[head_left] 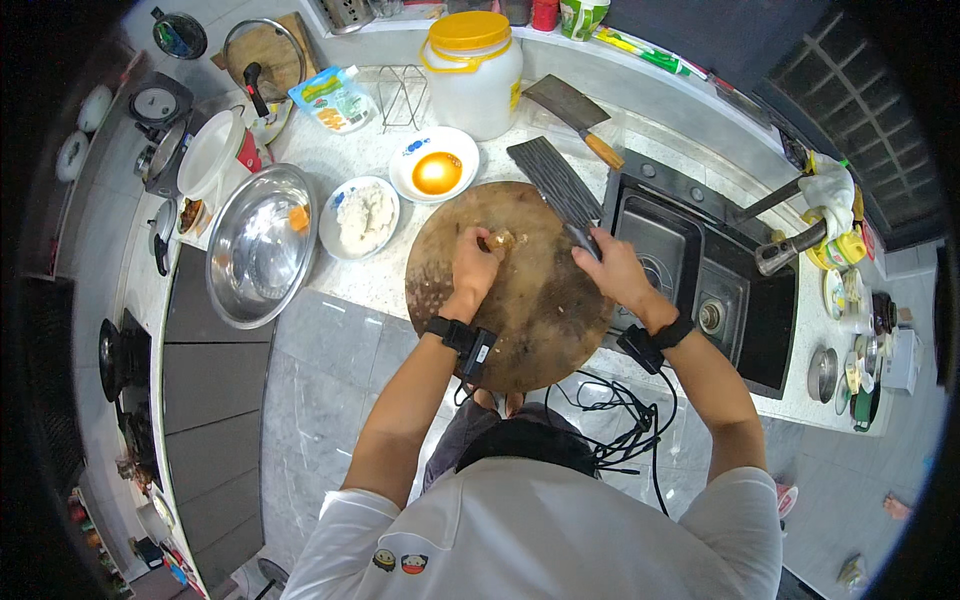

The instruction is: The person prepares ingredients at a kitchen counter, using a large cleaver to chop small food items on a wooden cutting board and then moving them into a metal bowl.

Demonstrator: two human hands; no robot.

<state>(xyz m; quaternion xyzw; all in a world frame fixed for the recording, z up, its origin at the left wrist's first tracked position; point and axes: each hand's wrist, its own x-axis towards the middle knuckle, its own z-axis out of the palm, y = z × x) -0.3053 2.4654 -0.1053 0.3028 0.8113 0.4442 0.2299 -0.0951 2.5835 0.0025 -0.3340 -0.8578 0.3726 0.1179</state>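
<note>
Left hand: grip drawn in, thumb and fingertips closed about a small brown lump. Lump sits on the far half of a round wooden board, near its middle. Exact finger contact partly hidden by the hand itself.

Right hand: grip wrapped around the handle of a dark ridged cleaver, at the right side of the board. Blade points far and left, well apart from the lump; whether it touches the board or bench, cannot tell.

Surroundings on the bench. Far-left of board: white dish with orange-brown liquid. Left: plate bearing white, crumbly food. Further left: large metal bowl, tilted in view, one orange piece inside. Far side: wire rack, blue-and-white pouch, translucent tub with yellow lid. Second cleaver, wooden-handled, lies far and right of the tub. Right of board: dark double sink.
</note>
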